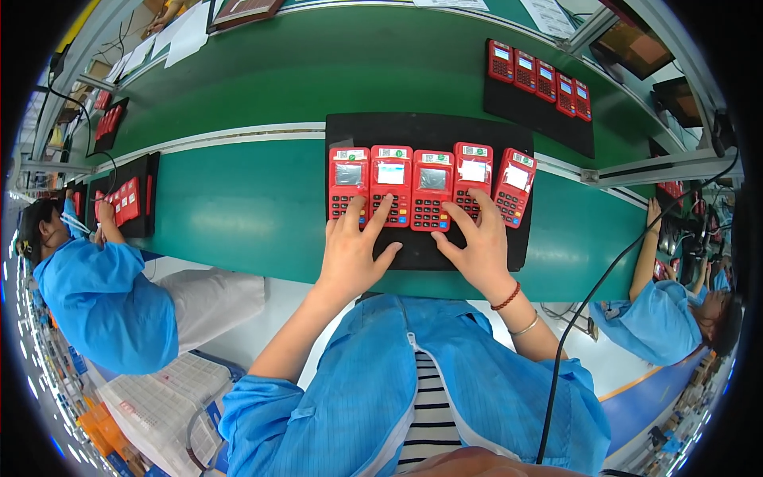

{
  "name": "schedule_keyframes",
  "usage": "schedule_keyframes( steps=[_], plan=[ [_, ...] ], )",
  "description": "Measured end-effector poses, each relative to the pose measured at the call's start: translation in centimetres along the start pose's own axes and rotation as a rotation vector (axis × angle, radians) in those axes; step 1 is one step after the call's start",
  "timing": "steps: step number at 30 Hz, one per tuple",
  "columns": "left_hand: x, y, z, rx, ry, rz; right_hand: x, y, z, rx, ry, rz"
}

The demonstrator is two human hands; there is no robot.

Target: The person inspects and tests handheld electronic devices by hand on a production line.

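Observation:
Several red card payment terminals stand in a row on a black mat [429,131] in front of me. My left hand [351,248] has its fingers spread over the keypads of the leftmost terminal [348,173] and the second terminal [391,173]. My right hand [481,238] is spread too, its fingertips at the keys of the fourth terminal [474,170] and its thumb by the lower edge of the middle terminal [433,179]. At the right end lies a tilted terminal [515,179], touched by neither hand. Screens on the second, fourth and tilted ones look bright; the other two look grey.
Beyond a white rail, another black mat [509,103] holds more red terminals [544,79] on the green bench [238,199]. Co-workers in blue sit at left [111,302] and right [652,318]. A black cable [588,298] hangs across the right side.

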State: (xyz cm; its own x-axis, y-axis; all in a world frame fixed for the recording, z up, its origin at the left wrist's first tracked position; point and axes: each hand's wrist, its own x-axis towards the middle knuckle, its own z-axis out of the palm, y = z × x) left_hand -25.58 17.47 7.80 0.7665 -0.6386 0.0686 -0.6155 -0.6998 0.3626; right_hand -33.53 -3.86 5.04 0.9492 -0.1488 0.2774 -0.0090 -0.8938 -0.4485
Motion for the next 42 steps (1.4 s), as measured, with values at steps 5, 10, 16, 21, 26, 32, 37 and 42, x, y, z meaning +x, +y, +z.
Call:
schedule_keyframes(
  steps=[5,10,16,21,26,32,37,42],
  plan=[
    [0.26,0.04,-0.22,-0.034,-0.015,-0.018,0.20,0.07,-0.07,0.019,-0.011,0.005],
    [0.29,0.12,-0.14,-0.026,-0.024,-0.022,0.16,0.08,-0.01,0.014,0.005,-0.002],
    [0.13,-0.04,0.15,-0.007,0.001,-0.005,0.06,0.08,0.02,0.015,0.013,-0.008],
    [0.22,-0.02,0.14,-0.024,-0.014,-0.021,0.11,0.11,0.08,0.023,0.025,-0.014],
    [0.36,0.01,0.07,-0.016,-0.021,-0.023,0.27,0.14,0.05,0.034,0.010,0.000],
    [0.20,0.06,-0.01,-0.002,-0.027,-0.019,0.14,0.13,0.11,0.025,0.015,-0.010],
    [-0.10,0.15,0.01,0.005,-0.028,-0.010,-0.21,0.08,0.15,0.021,0.015,-0.008],
    [-0.05,0.09,0.08,0.034,-0.013,0.008,-0.15,0.11,0.14,0.021,0.022,-0.011]
  ],
)
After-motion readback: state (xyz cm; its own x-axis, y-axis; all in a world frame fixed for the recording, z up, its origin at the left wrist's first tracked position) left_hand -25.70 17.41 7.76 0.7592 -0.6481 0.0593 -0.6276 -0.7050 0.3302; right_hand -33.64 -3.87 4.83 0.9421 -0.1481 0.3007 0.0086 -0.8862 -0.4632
